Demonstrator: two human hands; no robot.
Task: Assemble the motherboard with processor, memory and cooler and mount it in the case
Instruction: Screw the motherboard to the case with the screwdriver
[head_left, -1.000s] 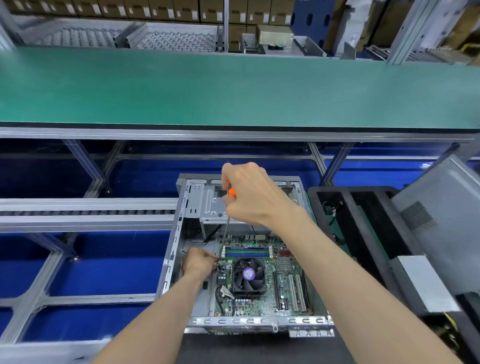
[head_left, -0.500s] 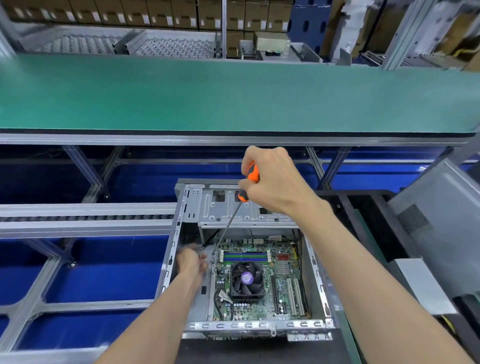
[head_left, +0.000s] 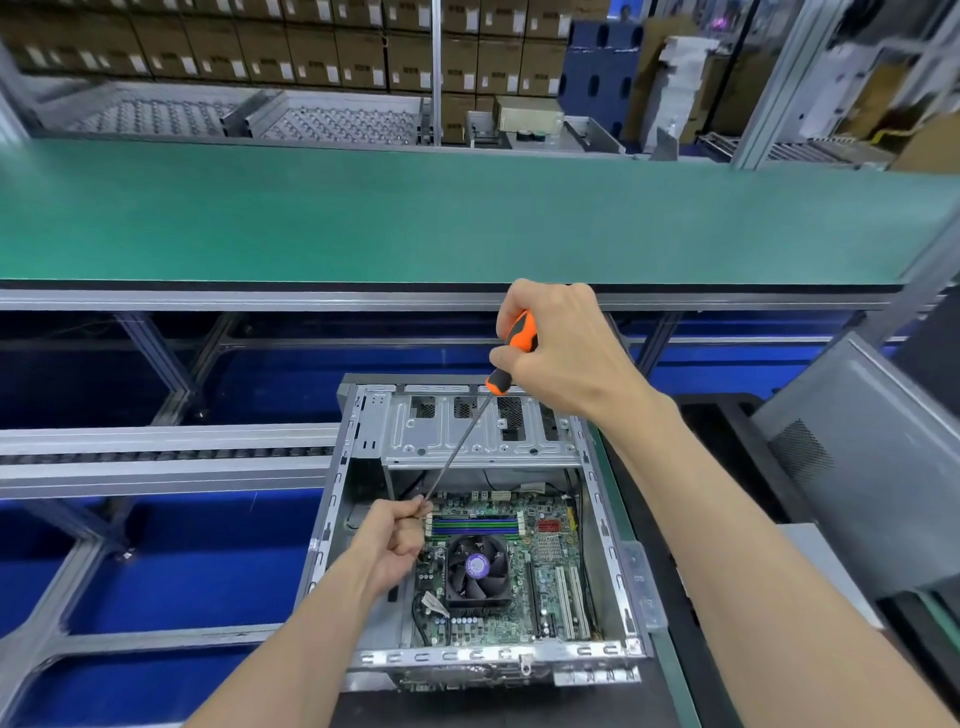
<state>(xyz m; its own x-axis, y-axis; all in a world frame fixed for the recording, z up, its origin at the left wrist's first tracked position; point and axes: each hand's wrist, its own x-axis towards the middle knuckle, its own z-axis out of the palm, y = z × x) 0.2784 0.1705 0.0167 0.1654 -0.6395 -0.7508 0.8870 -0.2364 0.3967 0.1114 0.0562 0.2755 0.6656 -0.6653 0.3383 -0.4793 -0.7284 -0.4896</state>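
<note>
Gripping the screwdriver (head_left: 511, 353) handle with the right hand (head_left: 558, 348), left hand (head_left: 389, 545) fingers pinching its tip beside the motherboard (head_left: 550, 587); risking a slip gouging the circuitry.

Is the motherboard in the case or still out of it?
In: the motherboard lies flat inside the open case, cooler on top.

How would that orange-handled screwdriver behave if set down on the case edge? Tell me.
The orange-and-black-handled screwdriver would probably roll: handle and thin steel shaft look round. Its long shaft likely makes it overhang and tip off the grey metal computer case. It looks stiff, not floppy.
</note>
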